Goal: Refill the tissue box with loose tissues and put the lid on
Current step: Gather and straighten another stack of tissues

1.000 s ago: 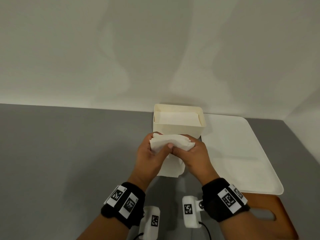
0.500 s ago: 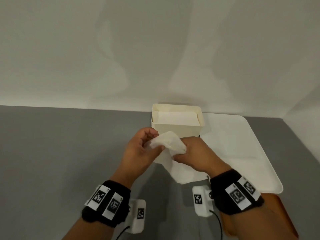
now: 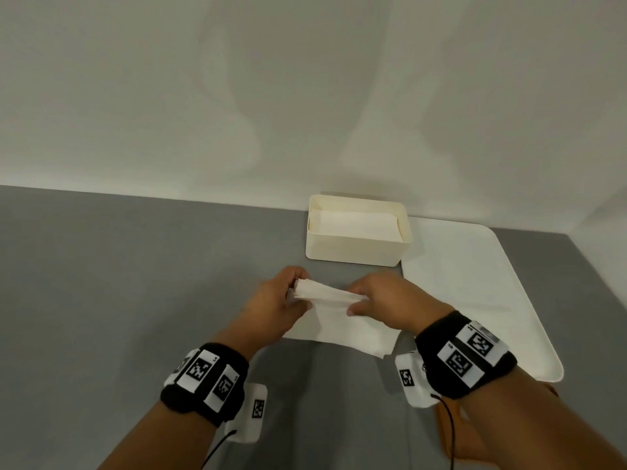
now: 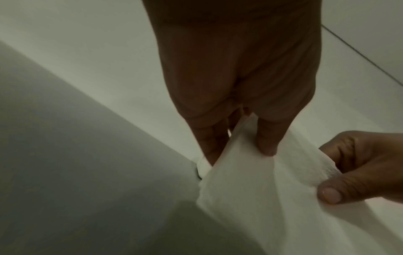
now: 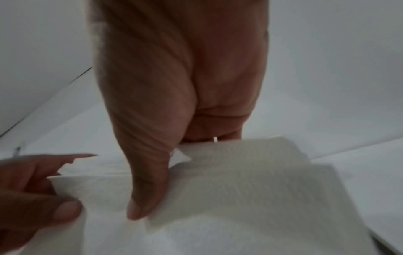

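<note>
- While the open tissue box (image 3: 356, 247) sits at the back of the grey surface (image 3: 118, 283) near the wall, both hands are out in front of it with one loose tissue (image 3: 342, 320) stretched between them.
- The left hand (image 3: 278, 303) is pinching the tissue's top left end, thumb on the near side and fingers curled behind; from the left wrist view you can see the sheet caught between its thumb and fingers (image 4: 267, 139).
- The right hand (image 3: 386, 300) is pinching the top right end the same way, thumb pressed onto the front of the sheet. The right wrist view is kinda blurry but the thumb is clearly on the paper.
- The tissue is bunched into a ridge along the top edge between the two hands, and the rest hangs down in a flat flap. Can't tell if the bottom edge is touching the surface or just above it.
- The box has no lid on, and there's already a flat layer of white tissues (image 3: 356, 222) lying inside it.
- A white tray (image 3: 475, 300) lies just to the right of the box, with its left edge right up against the box.
- Something brown and wooden-looking (image 3: 451, 432) pokes out under the right forearm, mostly hidden, so no idea what it is.
- Both wrists have black bands with square printed markers on them.
</note>
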The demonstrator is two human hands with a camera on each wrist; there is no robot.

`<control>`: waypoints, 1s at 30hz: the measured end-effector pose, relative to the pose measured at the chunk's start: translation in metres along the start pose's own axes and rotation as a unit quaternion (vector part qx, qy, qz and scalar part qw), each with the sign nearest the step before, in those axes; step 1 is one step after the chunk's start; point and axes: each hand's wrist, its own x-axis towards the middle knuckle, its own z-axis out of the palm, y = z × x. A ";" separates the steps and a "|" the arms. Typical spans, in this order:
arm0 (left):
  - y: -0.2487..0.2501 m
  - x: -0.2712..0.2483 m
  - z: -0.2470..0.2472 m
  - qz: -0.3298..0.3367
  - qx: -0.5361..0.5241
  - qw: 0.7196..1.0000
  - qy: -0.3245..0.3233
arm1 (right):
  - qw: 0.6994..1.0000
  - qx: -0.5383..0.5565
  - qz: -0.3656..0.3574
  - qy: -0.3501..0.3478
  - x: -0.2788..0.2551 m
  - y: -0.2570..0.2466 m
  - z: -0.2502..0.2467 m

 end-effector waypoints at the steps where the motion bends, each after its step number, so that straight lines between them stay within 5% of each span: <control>1: 0.003 0.000 -0.001 0.014 0.035 0.999 -0.006 | 1.000 -0.018 0.000 -0.007 0.000 -0.002 0.002; 4: 0.018 0.006 -0.004 0.060 0.177 0.981 -0.041 | 0.997 -0.082 -0.005 -0.015 0.002 -0.012 0.005; 9: 0.042 0.021 -0.002 0.089 0.395 0.905 -0.130 | 0.992 -0.126 -0.030 -0.004 0.003 -0.022 0.003; 17: 0.036 0.014 -0.002 0.120 0.448 0.878 -0.119 | 0.983 -0.185 0.015 0.005 -0.011 -0.005 -0.001; 23: 0.022 0.018 0.013 0.074 0.451 0.863 -0.215 | 0.977 -0.206 0.041 -0.045 -0.004 0.002 0.018; 30: 0.081 0.071 -0.038 0.113 0.480 0.858 -0.148 | 0.974 -0.219 0.031 0.057 0.002 0.006 -0.064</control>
